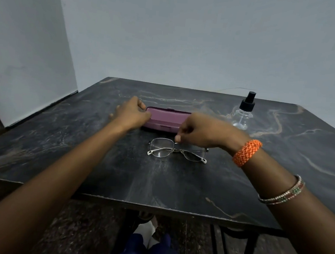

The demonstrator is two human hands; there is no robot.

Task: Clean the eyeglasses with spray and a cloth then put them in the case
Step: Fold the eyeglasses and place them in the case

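A closed purple glasses case (166,118) lies across the middle of the dark marble table (118,173). My left hand (132,112) rests on its left end, thumb on the top corner and the other fingers spread off to the left. Curled fingers of my right hand (200,129) cover the case's right end and press at its front edge. Metal-framed eyeglasses (177,151) lie folded on the table just in front of the case, right under my right fingertips but apart from them. A clear spray bottle (244,113) with a black pump stands at the back right. No cloth is visible.
The table stands in a corner, with pale walls behind it and to the left. Its front edge (155,205) is close to me, and my knees and the table's black metal legs (232,252) show below it. An orange band and bangles are on my right forearm.
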